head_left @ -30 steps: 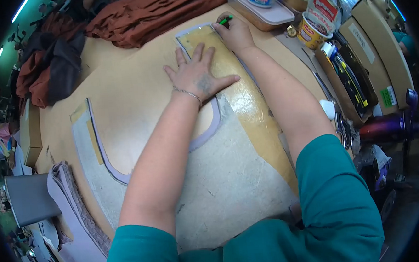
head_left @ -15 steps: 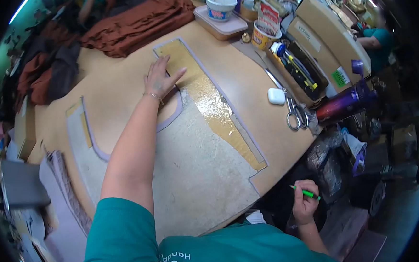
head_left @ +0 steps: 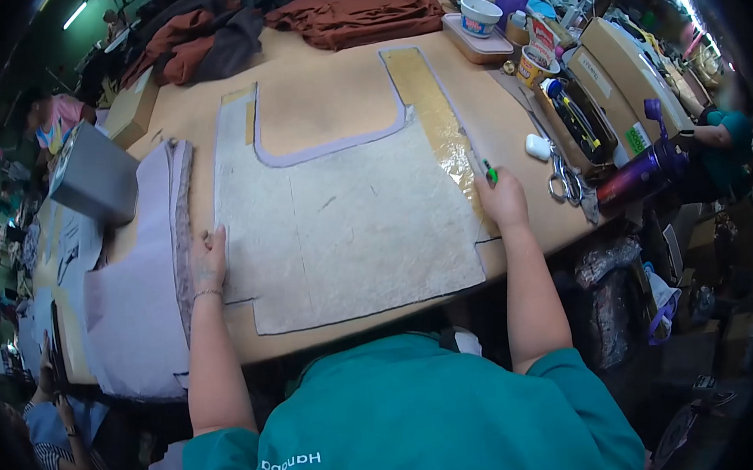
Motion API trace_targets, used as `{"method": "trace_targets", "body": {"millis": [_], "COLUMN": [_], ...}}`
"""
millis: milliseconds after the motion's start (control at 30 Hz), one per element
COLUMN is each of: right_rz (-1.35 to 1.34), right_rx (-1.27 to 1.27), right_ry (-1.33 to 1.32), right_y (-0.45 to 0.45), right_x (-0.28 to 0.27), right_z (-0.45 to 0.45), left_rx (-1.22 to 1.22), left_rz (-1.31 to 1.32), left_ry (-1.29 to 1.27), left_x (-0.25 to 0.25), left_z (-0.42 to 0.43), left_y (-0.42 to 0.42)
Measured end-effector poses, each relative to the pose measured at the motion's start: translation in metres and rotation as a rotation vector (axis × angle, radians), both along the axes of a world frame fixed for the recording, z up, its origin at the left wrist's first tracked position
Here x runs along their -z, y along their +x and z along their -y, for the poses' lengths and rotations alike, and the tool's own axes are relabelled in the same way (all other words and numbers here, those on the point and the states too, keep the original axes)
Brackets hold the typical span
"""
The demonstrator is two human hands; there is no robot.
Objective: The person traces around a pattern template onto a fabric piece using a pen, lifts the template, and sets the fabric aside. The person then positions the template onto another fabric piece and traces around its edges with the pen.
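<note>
A large, pale U-shaped pattern template (head_left: 350, 219), taped in yellow along its right arm, lies on the table over a lilac fabric piece (head_left: 303, 156) whose edge shows around the cutout. At the template's left edge is my left hand (head_left: 209, 261), its fingers curled and closed on that edge. My right hand (head_left: 502, 200) is closed around a green pencil (head_left: 491, 174) and rests against the template's right edge. The undersides of both hands' fingers are partly hidden.
Folded lilac fabric (head_left: 142, 284) and a grey box (head_left: 95, 176) stand on the left. Scissors (head_left: 565, 185), a white case (head_left: 537, 147), a pen box (head_left: 578, 119) and a purple bottle (head_left: 640, 176) line the right. Brown cloth (head_left: 363, 16) lies behind. Other people are around.
My left hand has moved from the template's top right arm to its left edge. My right hand, with the green pencil, has come up from beside the table onto the right edge.
</note>
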State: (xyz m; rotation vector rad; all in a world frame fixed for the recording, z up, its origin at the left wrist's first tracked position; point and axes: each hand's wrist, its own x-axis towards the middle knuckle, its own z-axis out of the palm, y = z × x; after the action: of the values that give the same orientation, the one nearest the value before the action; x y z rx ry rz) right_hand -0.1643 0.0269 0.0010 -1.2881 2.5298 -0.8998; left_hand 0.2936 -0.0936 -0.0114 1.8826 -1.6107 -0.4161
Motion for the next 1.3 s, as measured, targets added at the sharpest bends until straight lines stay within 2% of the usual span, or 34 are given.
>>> {"method": "trace_targets", "body": {"millis": [33,133,167,233,267,333,433,567,667,733,767,800,867,967,1100,1200,1300], "right_rz": [0.029,0.408,0.432,0.481,0.603,0.849,1.168,1.212,1.158,1.13,1.112,1.088,1.11,1.007,1.109,1.091,0.998], "right_rx": [0.027,0.012,-0.001,-0.029,-0.057,-0.116,-0.171,-0.315,-0.348,-0.306,-0.299,-0.293,-0.236,-0.08,-0.008,0.037,0.113], "right_ry": [0.001,-0.078,-0.11,-0.167,-0.269,-0.47,-0.52,-0.686,-0.824,-0.917,-0.943,-0.974,-1.036,-1.123,-1.277,-1.301,-1.236], "right_y": [-0.001,-0.019,-0.021,-0.018,-0.011,0.003,0.0,-0.004,-0.006,-0.002,-0.001,-0.002,-0.003,-0.032,-0.059,-0.078,-0.134], "right_x": [-0.003,0.005,0.0,-0.011,-0.022,-0.048,-0.064,-0.063,-0.047,-0.04,-0.041,-0.044,-0.057,-0.071,-0.112,-0.138,-0.139], "right_z": [-0.002,-0.016,-0.026,-0.052,-0.063,-0.086,-0.113,-0.134,-0.145,-0.153,-0.157,-0.159,-0.162,-0.175,-0.171,-0.174,-0.186], "left_rx": [-0.002,-0.006,-0.003,0.073,0.111,0.137,0.211,0.202,0.126,0.26,0.328,0.252,0.124,0.118,0.105,-0.031,0.025], "left_rz": [-0.064,-0.363,-0.473,-0.73,-0.855,-0.962,-1.006,-1.001,-0.807,-0.422,-0.232,0.014,0.496,0.511,0.47,0.499,0.498], "left_ry": [0.005,0.037,0.054,-0.058,-0.114,-0.153,-0.127,-0.063,-0.024,-0.023,-0.026,-0.007,0.011,0.046,-0.006,0.163,0.051], "left_x": [0.004,-0.002,-0.009,-0.021,-0.025,-0.028,-0.028,-0.033,-0.036,0.01,0.016,0.023,0.006,0.001,0.009,-0.036,-0.013], "left_z": [0.001,-0.002,-0.004,-0.013,-0.017,-0.022,-0.022,-0.02,-0.013,0.014,0.019,0.017,-0.008,-0.008,-0.006,-0.026,-0.005], "left_y": [-0.002,-0.002,-0.002,-0.009,-0.012,-0.016,-0.012,-0.019,-0.026,-0.005,-0.006,-0.007,-0.03,-0.036,-0.029,-0.057,-0.031]}}
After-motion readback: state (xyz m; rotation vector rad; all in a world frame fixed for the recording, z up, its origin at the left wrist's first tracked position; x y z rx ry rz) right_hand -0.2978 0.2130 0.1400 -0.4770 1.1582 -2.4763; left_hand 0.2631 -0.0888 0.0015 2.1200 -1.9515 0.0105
